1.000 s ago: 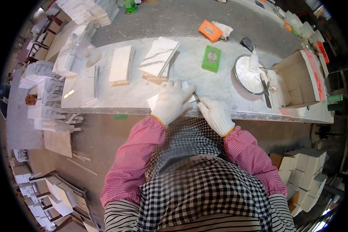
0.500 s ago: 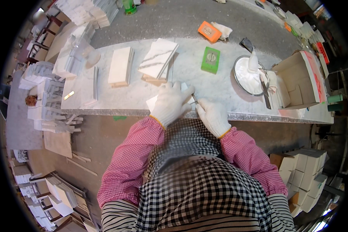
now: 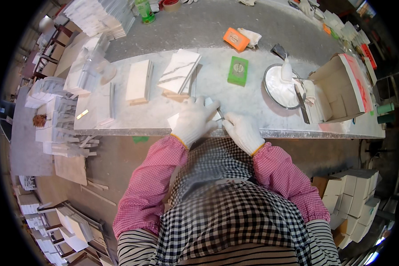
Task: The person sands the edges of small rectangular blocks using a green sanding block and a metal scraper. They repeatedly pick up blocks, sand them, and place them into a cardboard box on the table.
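Observation:
My left hand (image 3: 193,119), in a white knit glove, lies over a white tile (image 3: 173,120) near the table's front edge. Its fingers are stretched out and the thumb points right; most of the tile is hidden beneath it. My right hand (image 3: 243,131), gloved the same way, is closed around a thin, dark, narrow-bladed tool (image 3: 220,112) whose tip meets the tile's right side; its exact kind is unclear. Just beyond my left hand sits a small stack of grey-veined white tiles (image 3: 180,71), the upper ones turned askew. Left of that rests a stack of plain white tiles (image 3: 138,81).
A green block (image 3: 238,71) and an orange block (image 3: 236,39) lie beyond my hands. To the right stand a metal bowl of white paste (image 3: 279,86), a knife (image 3: 302,104) across its rim, and an open cardboard box (image 3: 341,91). More tile stacks (image 3: 103,18) rise at the far left.
The view has shifted slightly. Both hands stay at the tile in nearly the same pose, with the tool still at its right side.

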### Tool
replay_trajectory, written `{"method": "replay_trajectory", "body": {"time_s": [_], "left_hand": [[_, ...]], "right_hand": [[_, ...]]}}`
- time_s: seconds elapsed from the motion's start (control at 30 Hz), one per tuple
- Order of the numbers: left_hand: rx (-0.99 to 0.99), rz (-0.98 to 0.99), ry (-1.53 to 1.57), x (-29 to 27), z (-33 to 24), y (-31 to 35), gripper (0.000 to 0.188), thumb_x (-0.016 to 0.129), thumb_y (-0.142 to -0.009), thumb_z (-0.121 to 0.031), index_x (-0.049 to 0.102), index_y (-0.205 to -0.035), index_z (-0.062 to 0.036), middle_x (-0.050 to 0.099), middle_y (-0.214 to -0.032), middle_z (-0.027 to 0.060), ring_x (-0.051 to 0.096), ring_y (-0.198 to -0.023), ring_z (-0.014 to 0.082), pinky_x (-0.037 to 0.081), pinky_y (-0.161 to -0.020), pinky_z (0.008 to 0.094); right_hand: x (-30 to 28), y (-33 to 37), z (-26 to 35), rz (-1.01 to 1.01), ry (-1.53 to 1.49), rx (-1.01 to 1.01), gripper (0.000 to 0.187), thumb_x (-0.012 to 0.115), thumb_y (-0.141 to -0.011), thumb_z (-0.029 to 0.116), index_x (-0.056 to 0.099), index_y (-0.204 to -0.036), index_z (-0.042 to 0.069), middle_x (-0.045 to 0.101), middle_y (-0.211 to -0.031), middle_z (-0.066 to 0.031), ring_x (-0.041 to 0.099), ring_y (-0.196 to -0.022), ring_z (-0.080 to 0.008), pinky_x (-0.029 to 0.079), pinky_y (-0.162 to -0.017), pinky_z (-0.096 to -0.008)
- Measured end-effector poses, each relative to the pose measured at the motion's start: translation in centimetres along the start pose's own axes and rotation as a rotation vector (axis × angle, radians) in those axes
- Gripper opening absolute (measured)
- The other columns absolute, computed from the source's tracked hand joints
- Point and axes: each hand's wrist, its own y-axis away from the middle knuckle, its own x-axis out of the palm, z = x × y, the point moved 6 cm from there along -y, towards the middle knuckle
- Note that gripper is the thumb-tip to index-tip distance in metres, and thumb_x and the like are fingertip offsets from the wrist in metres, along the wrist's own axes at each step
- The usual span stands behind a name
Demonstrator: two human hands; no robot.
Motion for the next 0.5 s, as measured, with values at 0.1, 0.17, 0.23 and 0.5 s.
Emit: {"method": "replay_trajectory", "body": {"time_s": [0.1,0.17,0.23,0.5], "left_hand": [[-0.002,-0.006,0.009,0.0,0.0,0.1,0.06,0.075,-0.083,-0.036,0.057,-0.137,-0.0186,0.06,-0.116,0.0199,0.057,-0.105,0.043,0.048,-0.093,0.0519],[0.016,-0.038,0.008,0.0,0.0,0.2,0.061,0.076,-0.082,-0.036,0.057,-0.138,-0.0182,0.06,-0.116,0.0197,0.057,-0.105,0.0429,0.048,-0.093,0.0522],[0.017,-0.048,0.011,0.2,0.2,0.3,0.065,0.076,-0.081,-0.036,0.055,-0.14,-0.018,0.06,-0.117,0.0191,0.057,-0.106,0.043,0.048,-0.093,0.0519],[-0.025,-0.043,0.055,0.2,0.3,0.3,0.069,0.077,-0.081,-0.032,0.051,-0.143,-0.0164,0.06,-0.121,0.0167,0.058,-0.11,0.0403,0.047,-0.096,0.0495]], "right_hand": [[0.8,0.4,0.2,-0.047,0.052,0.004,0.015,0.057,-0.095,0.018,0.064,-0.088,0.006,0.067,-0.082,-0.0223,0.066,-0.078,-0.0447,0.051,-0.073,-0.0532],[1.3,0.7,0.1,-0.06,0.103,0.034,0.015,0.057,-0.095,0.018,0.064,-0.087,0.006,0.067,-0.081,-0.022,0.066,-0.078,-0.0447,0.051,-0.072,-0.0532],[1.8,0.7,-0.4,-0.065,0.125,0.032,0.016,0.058,-0.095,0.02,0.066,-0.09,0.007,0.068,-0.082,-0.0214,0.067,-0.08,-0.0439,0.051,-0.073,-0.0526],[-0.5,1.5,-2.2,-0.118,-0.041,0.169,0.026,0.055,-0.1,0.032,0.071,-0.104,0.012,0.071,-0.088,-0.0188,0.069,-0.085,-0.0401,0.052,-0.078,-0.0491]]}}
